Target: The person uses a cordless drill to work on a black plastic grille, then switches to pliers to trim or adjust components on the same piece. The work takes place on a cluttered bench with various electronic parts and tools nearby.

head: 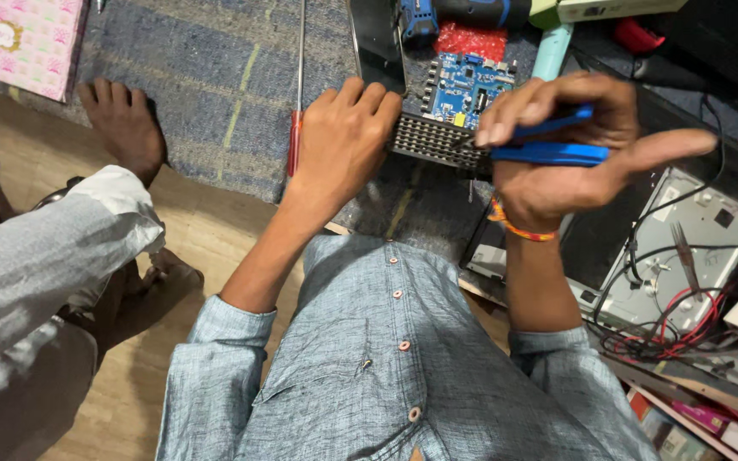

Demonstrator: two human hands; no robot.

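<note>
My left hand grips the near left end of a perforated metal cover that sits over a blue circuit board on the grey-blue rug. My right hand is closed around blue-handled pliers, whose tip meets the right end of the metal cover. An orange thread band circles my right wrist.
A red-handled screwdriver lies on the rug left of my left hand. A blue power tool and red packet lie behind the board. An opened device with red and black wires sits at right. Another person's foot rests at left.
</note>
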